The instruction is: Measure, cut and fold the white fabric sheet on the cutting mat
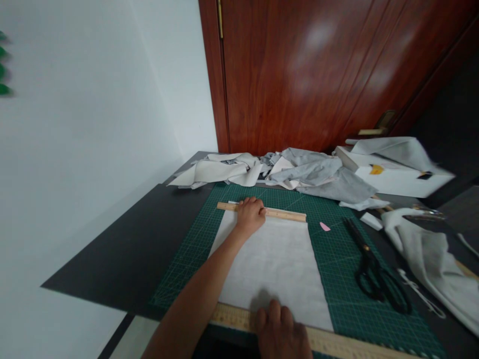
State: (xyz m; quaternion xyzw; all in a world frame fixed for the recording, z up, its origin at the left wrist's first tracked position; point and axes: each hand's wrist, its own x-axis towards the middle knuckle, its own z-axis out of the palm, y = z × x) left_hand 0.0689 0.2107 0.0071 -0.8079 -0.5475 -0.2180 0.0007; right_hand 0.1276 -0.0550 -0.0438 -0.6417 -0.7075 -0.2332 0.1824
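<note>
A white piece of fabric (271, 264) lies flat on a green cutting mat (339, 284). At its far edge, my left hand (251, 214) presses a short wooden ruler (286, 215), fingers curled over it. A longer wooden ruler (337, 344) runs along the fabric's near edge. My right hand (282, 329) rests on that ruler with its fingers bent over it, the tips touching the cloth; its thumb is hidden. To the right of the fabric are a small pink chalk-like piece (325, 227) and black-handled scissors (374, 274).
Crumpled grey and white fabric scraps (318, 172) are heaped along the back. A white box (400, 179) stands at the back right, and more grey cloth (430, 254) lies in front of it. A white wall (93, 124) borders the black tabletop (123, 254) on the left.
</note>
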